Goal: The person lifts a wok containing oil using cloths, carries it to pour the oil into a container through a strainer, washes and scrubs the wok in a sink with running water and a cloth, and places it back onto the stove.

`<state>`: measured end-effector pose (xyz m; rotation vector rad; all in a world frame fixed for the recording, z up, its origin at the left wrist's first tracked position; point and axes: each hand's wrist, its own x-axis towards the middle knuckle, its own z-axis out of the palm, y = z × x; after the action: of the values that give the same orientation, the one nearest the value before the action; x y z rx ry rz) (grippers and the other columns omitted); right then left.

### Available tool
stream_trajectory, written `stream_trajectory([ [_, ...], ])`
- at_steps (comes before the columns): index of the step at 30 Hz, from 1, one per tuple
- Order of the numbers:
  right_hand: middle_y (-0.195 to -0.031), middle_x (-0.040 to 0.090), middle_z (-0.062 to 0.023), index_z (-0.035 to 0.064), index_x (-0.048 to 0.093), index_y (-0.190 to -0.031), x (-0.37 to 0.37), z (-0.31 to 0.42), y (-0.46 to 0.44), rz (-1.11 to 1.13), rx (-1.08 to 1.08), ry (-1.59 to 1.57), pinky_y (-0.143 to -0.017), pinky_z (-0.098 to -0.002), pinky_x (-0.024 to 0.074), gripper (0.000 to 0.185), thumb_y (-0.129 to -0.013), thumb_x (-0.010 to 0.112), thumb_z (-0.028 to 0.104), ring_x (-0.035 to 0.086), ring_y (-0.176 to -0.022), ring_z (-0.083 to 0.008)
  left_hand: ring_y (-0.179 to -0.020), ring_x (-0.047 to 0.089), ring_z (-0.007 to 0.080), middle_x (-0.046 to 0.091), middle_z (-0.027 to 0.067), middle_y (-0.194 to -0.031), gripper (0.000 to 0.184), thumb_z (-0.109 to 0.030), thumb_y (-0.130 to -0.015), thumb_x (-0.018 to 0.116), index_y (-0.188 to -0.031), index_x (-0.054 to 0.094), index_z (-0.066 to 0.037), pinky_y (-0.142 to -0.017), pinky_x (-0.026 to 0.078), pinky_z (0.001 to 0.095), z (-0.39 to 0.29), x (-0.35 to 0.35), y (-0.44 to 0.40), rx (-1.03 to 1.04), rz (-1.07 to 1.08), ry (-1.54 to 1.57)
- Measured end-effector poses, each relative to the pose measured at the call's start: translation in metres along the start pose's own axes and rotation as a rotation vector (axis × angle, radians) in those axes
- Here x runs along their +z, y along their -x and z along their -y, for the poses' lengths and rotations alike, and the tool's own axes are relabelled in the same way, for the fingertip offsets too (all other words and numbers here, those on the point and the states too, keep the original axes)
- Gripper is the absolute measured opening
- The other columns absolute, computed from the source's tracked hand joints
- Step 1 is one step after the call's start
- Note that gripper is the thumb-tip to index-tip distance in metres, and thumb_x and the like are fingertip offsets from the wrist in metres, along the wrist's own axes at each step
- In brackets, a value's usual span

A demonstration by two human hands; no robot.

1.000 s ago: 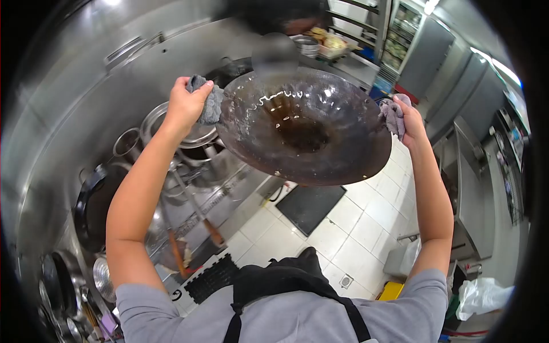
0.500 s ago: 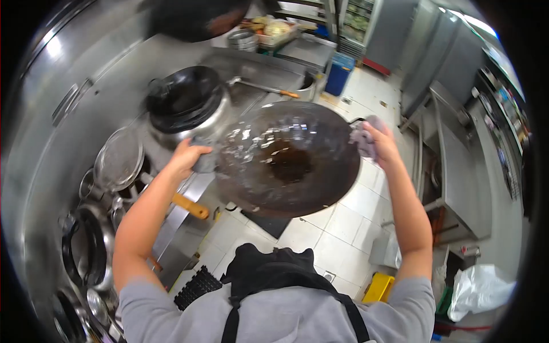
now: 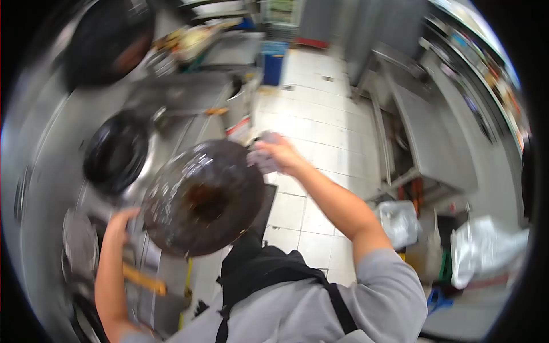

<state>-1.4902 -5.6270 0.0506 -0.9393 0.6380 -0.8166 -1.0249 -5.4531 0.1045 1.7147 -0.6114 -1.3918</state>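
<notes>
Lying just left of the left hand's fingers, a round strainer (image 3: 80,240) shows blurred to me, while a black pan (image 3: 114,151) sits beyond them. The left hand (image 3: 118,226) reaches the near-left edge of the wok (image 3: 229,226), too smeared for me to tell whether its fingers pinch or merely lie there. A wooden handle (image 3: 144,279) points out below those fingers, nearer the body. The wok itself hangs between both hands' fingers, dark liquid (image 3: 207,204) pooled in its bottom. At its far-right edge, the right hand (image 3: 279,153) has its fingers bunched tight on a greyish cloth (image 3: 261,160). Well right of those fingers stands a steel table (image 3: 434,131).
</notes>
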Motion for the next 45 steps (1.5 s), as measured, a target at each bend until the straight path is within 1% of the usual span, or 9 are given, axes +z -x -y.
stream_trajectory([
  [3, -0.089, 0.062, -0.0158, 0.0006, 0.044, -0.109, -0.008, 0.019, -0.027, -0.309, -0.062, 0.208, -0.061, -0.0384, 0.0532, 0.034, -0.087, 0.066, 0.013, 0.062, -0.068, -0.0233, -0.082, 0.069, 0.0274, 0.070, 0.0136, -0.094, 0.023, -0.012, -0.082, 0.060, -0.100, 0.065, 0.001, -0.075, 0.057, 0.0396, 0.005, -0.013, -0.079, -0.089, 0.015, 0.044],
  [5, -0.090, 0.061, -0.0137, -0.0006, 0.044, -0.112, -0.025, 0.021, -0.049, -0.317, -0.139, 0.079, -0.064, -0.0375, 0.0536, 0.037, -0.087, 0.067, 0.013, 0.063, -0.073, -0.0227, -0.078, 0.069, 0.0261, 0.070, 0.0128, -0.090, 0.022, -0.010, -0.081, 0.059, -0.099, 0.065, 0.001, -0.072, 0.057, 0.0382, 0.002, -0.005, -0.116, 0.008, 0.082, 0.113],
  [7, -0.072, 0.057, -0.0093, -0.0019, 0.044, -0.104, -0.051, 0.028, -0.071, -0.284, -0.203, 0.006, -0.056, -0.0371, 0.0533, 0.028, -0.088, 0.062, 0.011, 0.061, -0.060, -0.0215, -0.076, 0.069, 0.0252, 0.070, 0.0122, -0.088, 0.022, -0.009, -0.080, 0.059, -0.099, 0.065, 0.001, -0.071, 0.056, 0.0372, -0.028, 0.021, -0.147, 0.015, 0.112, 0.075],
  [9, -0.076, 0.058, -0.0104, -0.0025, 0.045, -0.105, -0.087, 0.024, -0.093, -0.519, -0.205, -0.021, -0.060, -0.0363, 0.0546, 0.027, -0.088, 0.061, 0.010, 0.064, -0.067, -0.0225, -0.074, 0.068, 0.0244, 0.069, 0.0116, -0.087, 0.022, -0.008, -0.079, 0.060, -0.098, 0.065, 0.001, -0.070, 0.056, 0.0361, -0.055, 0.053, -0.176, 0.007, 0.135, 0.025],
  [13, -0.082, 0.062, -0.0106, -0.0012, 0.053, -0.098, -0.136, 0.046, -0.067, -0.567, -0.267, -0.129, -0.062, -0.0332, 0.0547, 0.018, -0.088, 0.062, 0.010, 0.065, -0.072, -0.0207, -0.067, 0.066, 0.0231, 0.067, 0.0109, -0.081, 0.020, -0.004, -0.078, 0.066, -0.096, 0.063, 0.004, -0.061, 0.055, 0.0339, -0.098, 0.158, -0.250, 0.333, -0.037, -0.026],
  [22, -0.087, 0.063, -0.0112, 0.0013, 0.054, -0.099, -0.285, 0.104, 0.064, -1.067, -0.432, -0.109, -0.065, -0.0363, 0.0544, 0.016, -0.091, 0.060, 0.013, 0.064, -0.074, -0.0208, -0.057, 0.062, 0.0191, 0.065, 0.0098, -0.074, 0.015, -0.012, -0.088, 0.065, -0.090, 0.062, 0.002, -0.049, 0.052, 0.0329, -0.146, 0.456, -0.326, 0.399, 0.327, -0.094],
  [31, -0.085, 0.063, -0.0105, 0.0036, 0.054, -0.098, -0.442, 0.185, 0.120, -1.103, -0.499, -0.183, -0.060, -0.0351, 0.0524, 0.015, -0.092, 0.058, 0.017, 0.063, -0.071, -0.0214, -0.053, 0.060, 0.0214, 0.063, 0.0090, -0.070, 0.017, -0.016, -0.091, 0.059, -0.085, 0.061, 0.000, -0.046, 0.049, 0.0344, -0.209, 0.694, -0.330, 0.282, 0.534, -0.131],
  [39, -0.087, 0.063, -0.0111, 0.0030, 0.056, -0.098, -0.575, 0.261, 0.076, -1.111, -0.532, -0.202, -0.062, -0.0341, 0.0528, 0.016, -0.092, 0.058, 0.018, 0.063, -0.075, -0.0219, -0.054, 0.060, 0.0184, 0.063, 0.0069, -0.070, 0.014, -0.015, -0.088, 0.064, -0.084, 0.061, -0.002, -0.047, 0.048, 0.0325, -0.263, 0.827, -0.412, 0.402, 0.422, -0.016],
  [45, -0.092, 0.067, -0.0087, 0.0052, 0.060, -0.103, -0.694, 0.302, 0.053, -1.177, -0.560, -0.382, -0.064, -0.0330, 0.0548, 0.017, -0.090, 0.060, 0.016, 0.066, -0.076, -0.0193, -0.052, 0.060, 0.0200, 0.062, 0.0073, -0.068, 0.017, -0.019, -0.089, 0.062, -0.085, 0.062, -0.003, -0.044, 0.048, 0.0321, -0.331, 0.978, -0.473, 0.285, 0.725, -0.132],
])
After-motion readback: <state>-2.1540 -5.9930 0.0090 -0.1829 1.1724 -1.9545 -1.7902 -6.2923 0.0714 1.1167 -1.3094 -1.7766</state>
